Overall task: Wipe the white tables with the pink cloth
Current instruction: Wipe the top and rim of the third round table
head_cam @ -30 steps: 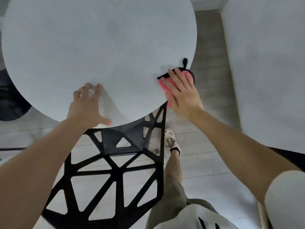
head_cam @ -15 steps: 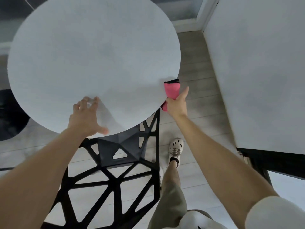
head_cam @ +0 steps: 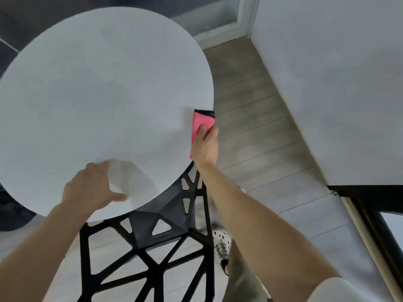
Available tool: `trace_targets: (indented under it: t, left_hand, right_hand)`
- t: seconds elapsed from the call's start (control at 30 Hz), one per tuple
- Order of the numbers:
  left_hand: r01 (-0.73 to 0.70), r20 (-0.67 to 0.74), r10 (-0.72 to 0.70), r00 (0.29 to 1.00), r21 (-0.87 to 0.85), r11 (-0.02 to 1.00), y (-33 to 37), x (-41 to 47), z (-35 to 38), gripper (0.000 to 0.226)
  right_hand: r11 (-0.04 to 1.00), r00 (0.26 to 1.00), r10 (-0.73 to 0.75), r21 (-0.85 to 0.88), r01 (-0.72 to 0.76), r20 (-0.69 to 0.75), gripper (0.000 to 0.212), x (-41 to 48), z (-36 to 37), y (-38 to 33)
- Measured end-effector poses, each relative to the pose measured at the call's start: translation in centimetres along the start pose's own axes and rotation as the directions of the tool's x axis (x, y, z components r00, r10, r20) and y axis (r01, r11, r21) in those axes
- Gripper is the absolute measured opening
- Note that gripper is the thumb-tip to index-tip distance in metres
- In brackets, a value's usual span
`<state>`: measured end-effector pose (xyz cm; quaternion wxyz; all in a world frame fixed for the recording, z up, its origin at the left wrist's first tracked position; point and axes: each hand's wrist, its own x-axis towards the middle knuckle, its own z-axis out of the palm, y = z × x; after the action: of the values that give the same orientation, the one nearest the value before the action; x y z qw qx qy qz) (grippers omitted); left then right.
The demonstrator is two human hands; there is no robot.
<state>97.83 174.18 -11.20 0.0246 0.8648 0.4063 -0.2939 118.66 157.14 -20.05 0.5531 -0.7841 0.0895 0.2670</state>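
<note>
A black chair with an open lattice of struts is standing against the near edge of the round white table, its seat reaching under the top, between the person's two forearms. A second white table is filling the right side, well apart from the round one, with a strip of pale plank floor running between them. A speckled white shoe is showing on the floor just right of the chair. A dark rounded object, too cut off to name, is sitting below the round table's left edge.

The right hand is holding the pink cloth at the round table's right rim. Its grip is closed on the cloth, thumb pressing on top. The cloth's black-trimmed far end is lying on the tabletop. The left hand is resting on the near part of the tabletop, its grip wide and holding nothing, fingers spread and blurred.
</note>
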Motion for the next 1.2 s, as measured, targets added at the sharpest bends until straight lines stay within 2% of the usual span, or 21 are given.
trace_targets:
  t: [0.07, 0.13, 0.23, 0.3, 0.4, 0.47, 0.53, 0.63, 0.73, 0.9, 1.0, 1.1, 1.2]
  left_hand:
    - [-0.093, -0.176, 0.089, 0.98, -0.012, 0.996, 2.6, 1.0, -1.6, 0.071]
    - [-0.245, -0.398, 0.171, 0.901, -0.142, 0.959, 6.3, 2.3, -2.4, 0.046]
    - [-0.416, -0.629, 0.203, 0.75, -0.21, 0.885, 12.4, 6.2, -2.8, 0.037]
    - [-0.44, -0.686, 0.188, 0.703, -0.211, 0.873, 16.2, 9.9, -3.3, 0.04]
    - [-0.395, -0.696, 0.105, 0.71, -0.271, 0.878, 20.7, 14.3, -4.9, 0.049]
    - [-0.359, -0.704, 0.065, 0.707, -0.277, 0.891, 22.3, 16.5, -5.6, 0.052]
    - [-0.338, -0.736, 0.061, 0.675, -0.234, 0.912, 22.8, 17.8, -5.8, 0.052]
    - [-0.312, -0.775, 0.037, 0.631, -0.21, 0.927, 23.0, 18.0, -5.4, 0.049]
    - [-0.328, -0.786, 0.017, 0.619, -0.239, 0.914, 23.3, 17.7, -5.2, 0.048]
    - [-0.305, -0.761, 0.029, 0.648, -0.224, 0.925, 23.3, 17.3, -5.7, 0.048]
    - [-0.305, -0.745, 0.024, 0.667, -0.244, 0.921, 23.6, 17.0, -5.9, 0.05]
    - [-0.282, -0.735, 0.0, 0.678, -0.259, 0.924, 23.7, 17.0, -6.1, 0.055]
    - [-0.28, -0.711, 0.019, 0.702, -0.252, 0.926, 23.7, 16.8, -6.1, 0.057]
  right_hand:
    - [0.999, 0.999, -0.035, -0.007, 0.035, -0.003, 0.033, 3.4, -0.4, -1.8]
    - [0.995, 0.995, -0.099, -0.013, 0.099, 0.005, 0.041, 5.8, -0.5, -3.5]
    - [0.984, 0.985, -0.172, -0.04, 0.171, -0.011, 0.061, 4.3, 0.5, -2.8]
    - [0.973, 0.973, -0.232, 0.019, 0.232, -0.004, 0.067, 0.4, 0.5, -0.5]
    - [0.971, 0.967, -0.236, 0.067, 0.23, 0.092, 0.069, -2.6, -0.5, 2.4]
    - [0.973, 0.966, -0.228, 0.068, 0.221, 0.122, 0.068, -0.8, -1.1, 1.4]
    - [0.981, 0.972, -0.192, 0.053, 0.186, 0.137, 0.065, 3.8, -1.3, -1.3]
    - [0.972, 0.953, -0.199, -0.076, 0.221, 0.227, 0.065, 13.1, -2.1, -6.4]
    - [0.964, 0.934, -0.193, -0.121, 0.238, 0.3, 0.065, 17.1, -2.2, -9.5]
    - [0.967, 0.939, -0.224, -0.062, 0.248, 0.261, 0.057, 10.2, -2.4, -5.9]
    - [0.951, 0.917, -0.231, -0.126, 0.284, 0.325, 0.059, 7.9, -4.2, -4.6]
    - [0.928, 0.919, -0.165, -0.258, 0.267, 0.358, 0.065, 12.7, -3.0, -8.0]
    - [0.892, 0.899, -0.181, -0.318, 0.321, 0.399, 0.065, 20.5, 0.4, -13.9]
